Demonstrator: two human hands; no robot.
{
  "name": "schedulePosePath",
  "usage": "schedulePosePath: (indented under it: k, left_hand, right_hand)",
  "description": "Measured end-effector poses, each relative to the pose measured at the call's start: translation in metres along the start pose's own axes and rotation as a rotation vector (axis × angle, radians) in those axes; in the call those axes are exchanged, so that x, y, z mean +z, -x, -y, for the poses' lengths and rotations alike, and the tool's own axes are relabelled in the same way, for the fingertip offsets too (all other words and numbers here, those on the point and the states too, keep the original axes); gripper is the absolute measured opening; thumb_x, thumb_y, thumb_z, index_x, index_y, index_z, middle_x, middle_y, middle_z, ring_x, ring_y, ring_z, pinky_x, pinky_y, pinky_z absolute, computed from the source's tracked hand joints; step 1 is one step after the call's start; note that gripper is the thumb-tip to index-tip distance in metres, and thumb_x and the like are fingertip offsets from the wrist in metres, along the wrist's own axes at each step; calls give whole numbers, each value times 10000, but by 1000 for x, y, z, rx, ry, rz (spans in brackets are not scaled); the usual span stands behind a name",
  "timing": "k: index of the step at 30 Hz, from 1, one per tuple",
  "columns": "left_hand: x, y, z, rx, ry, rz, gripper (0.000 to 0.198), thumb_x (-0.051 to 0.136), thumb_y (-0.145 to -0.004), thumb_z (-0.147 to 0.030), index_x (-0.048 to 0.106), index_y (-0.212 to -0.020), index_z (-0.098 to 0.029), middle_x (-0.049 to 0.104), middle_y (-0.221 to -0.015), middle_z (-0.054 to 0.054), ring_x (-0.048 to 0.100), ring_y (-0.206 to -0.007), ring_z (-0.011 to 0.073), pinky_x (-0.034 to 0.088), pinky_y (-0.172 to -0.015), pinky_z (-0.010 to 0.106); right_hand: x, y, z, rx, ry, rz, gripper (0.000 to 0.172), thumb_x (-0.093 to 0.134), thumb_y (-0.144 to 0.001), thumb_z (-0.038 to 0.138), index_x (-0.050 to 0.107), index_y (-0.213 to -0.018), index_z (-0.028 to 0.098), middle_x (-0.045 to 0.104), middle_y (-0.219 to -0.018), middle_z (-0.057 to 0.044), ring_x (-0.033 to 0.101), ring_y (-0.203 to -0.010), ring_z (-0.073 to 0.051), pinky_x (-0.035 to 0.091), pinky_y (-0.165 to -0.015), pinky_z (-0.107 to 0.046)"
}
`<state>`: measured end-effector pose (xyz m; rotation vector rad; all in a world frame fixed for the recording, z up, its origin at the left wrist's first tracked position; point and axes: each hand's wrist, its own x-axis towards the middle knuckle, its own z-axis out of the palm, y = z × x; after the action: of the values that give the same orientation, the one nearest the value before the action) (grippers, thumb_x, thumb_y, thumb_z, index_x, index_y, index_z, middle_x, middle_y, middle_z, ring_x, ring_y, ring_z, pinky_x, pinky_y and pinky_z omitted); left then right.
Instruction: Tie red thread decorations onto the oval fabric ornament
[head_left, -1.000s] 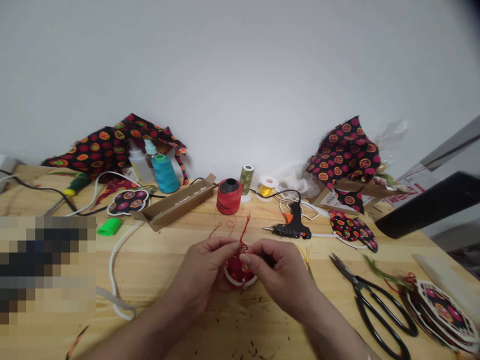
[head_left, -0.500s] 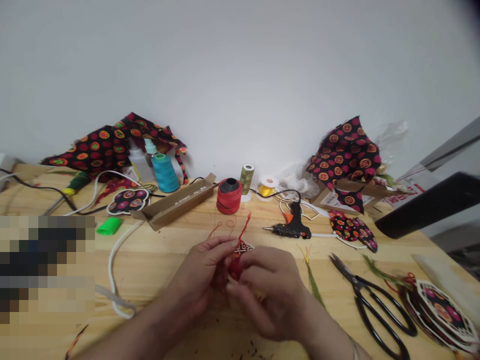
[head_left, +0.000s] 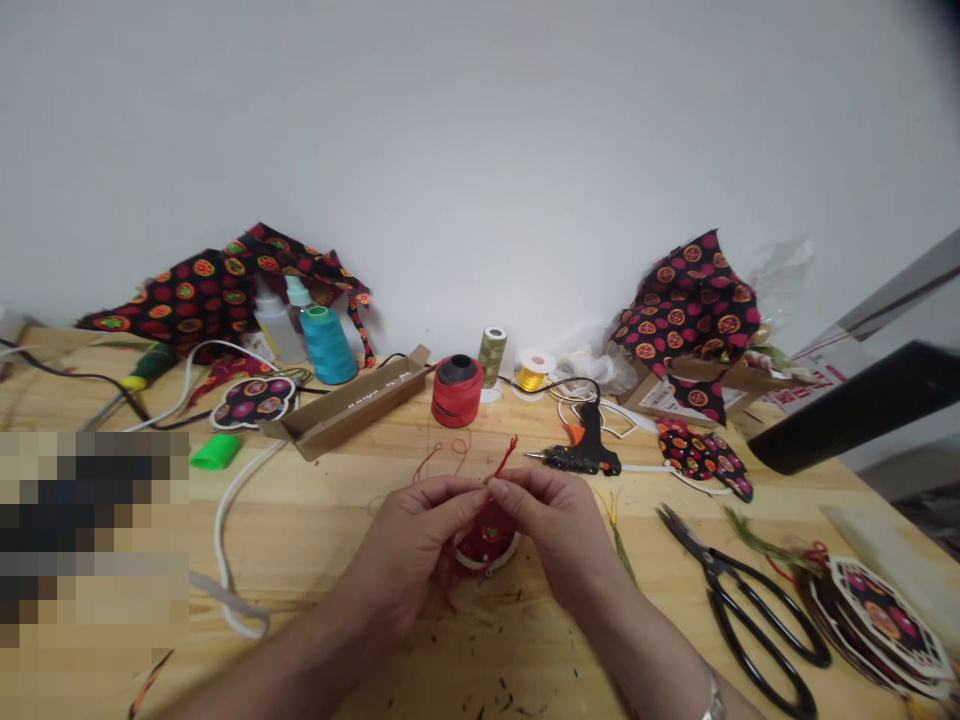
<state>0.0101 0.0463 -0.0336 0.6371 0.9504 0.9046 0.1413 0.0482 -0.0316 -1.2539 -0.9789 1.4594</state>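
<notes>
Near the front middle of the table, my left hand [head_left: 420, 535] and my right hand [head_left: 547, 520] meet with thumbs and fingertips pinched on a red cord [head_left: 505, 458]. The cord's twisted end sticks up above the fingertips. Below them hangs a small ornament [head_left: 489, 535] of dark red patterned fabric with a pale rim, partly covered by the fingers. Loose red thread [head_left: 450, 585] dangles beside my left hand. Behind the hands stands a spool of red thread [head_left: 457, 392], with thin strands curling on the wood in front of it.
Black scissors [head_left: 712, 565] and stacked ornaments [head_left: 885, 615] lie at the right. A glue gun [head_left: 585, 450] rests behind my right hand. Further left are a cardboard tray [head_left: 352, 410], a teal spool [head_left: 330, 347], a green cap [head_left: 215, 452] and a white cable [head_left: 222, 530].
My right hand has moved up from the ornament's front to the cord at its top, beside my left fingertips. More of the ornament now shows below the hands.
</notes>
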Motion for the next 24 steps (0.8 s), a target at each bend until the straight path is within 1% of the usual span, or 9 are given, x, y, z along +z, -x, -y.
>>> schedulePosePath:
  k: [4,8,11,13,18,20,22,24]
  left_hand:
    - [1,-1,1,17,-2,20,103,706,-683,-244,723,-724,-152,689,-603,20,601,-549,130,471,-548,232]
    - [-1,-1,2,-1,-32,13,101,700,-686,-246,726,-740,-164,699,-629,18,605,-572,135,471,-566,238]
    - [-2,-1,2,-12,-67,-4,96,700,-684,-256,721,-722,-171,689,-634,12,619,-611,155,475,-588,256]
    - [-2,0,1,-6,-77,5,96,701,-682,-259,717,-716,-171,678,-631,9,621,-624,161,473,-598,262]
    - [-2,2,1,-8,-76,27,128,699,-688,-292,704,-695,-165,619,-553,-10,609,-602,162,471,-600,269]
    - [-1,2,1,-4,-77,25,130,697,-691,-289,694,-667,-161,607,-530,-16,598,-575,147,464,-579,250]
    - [1,2,0,-11,-79,5,125,698,-689,-274,687,-653,-154,626,-539,-10,577,-530,121,439,-524,214]
    - [2,2,-2,-20,-109,-35,119,698,-686,-270,689,-669,-153,636,-529,-11,514,-437,83,371,-427,178]
  right_hand:
    - [0,-1,0,22,6,-7,229,722,-606,318,677,-683,107,626,-501,-17,544,-452,-125,439,-490,-250]
    - [0,-3,0,-22,58,-61,193,717,-598,295,646,-620,117,584,-478,12,489,-426,-92,386,-441,-212]
    - [-1,-3,1,-67,111,-69,145,688,-617,252,618,-589,128,553,-486,30,450,-449,-74,353,-445,-193]
    - [-2,-2,1,-89,160,-62,128,656,-645,240,601,-592,136,532,-485,37,432,-460,-75,345,-454,-195]
    - [-5,-1,4,-139,295,-38,163,587,-707,263,561,-589,155,520,-505,27,435,-493,-99,348,-477,-213]
    - [-6,-1,6,-162,334,-50,171,578,-711,265,546,-579,161,482,-498,39,402,-489,-94,328,-471,-211]
    - [-8,-2,8,-170,342,-64,178,573,-706,267,527,-566,167,441,-491,52,370,-480,-89,310,-464,-210]
    - [-9,-2,9,-169,337,-72,178,569,-703,269,517,-564,170,430,-494,56,362,-476,-89,305,-461,-211]
